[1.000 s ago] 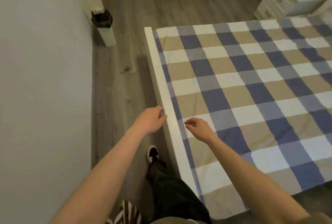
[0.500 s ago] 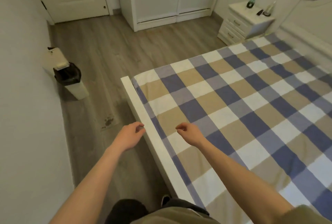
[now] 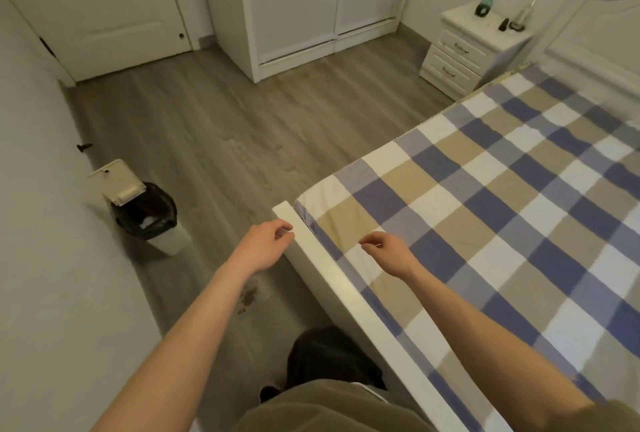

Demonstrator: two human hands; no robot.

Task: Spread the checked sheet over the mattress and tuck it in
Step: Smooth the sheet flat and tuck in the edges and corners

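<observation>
1. Far left, a white bin [image 3: 152, 223] with a black liner stands on the wood floor [image 3: 225, 140] by the wall.
2. Left hand [image 3: 265, 246] hovers just outside the white bed frame [image 3: 332, 279], fingers loosely curled, slightly apart, holding nothing.
3. Right hand [image 3: 388, 253] hangs over the checked sheet [image 3: 502, 223] near its corner, fingers curled downward, empty; whether the tips touch the cloth, I cannot tell.
4. The sheet lies flat across the mattress, its edge running inside the frame.
5. Far right, a white nightstand [image 3: 471, 50].
</observation>
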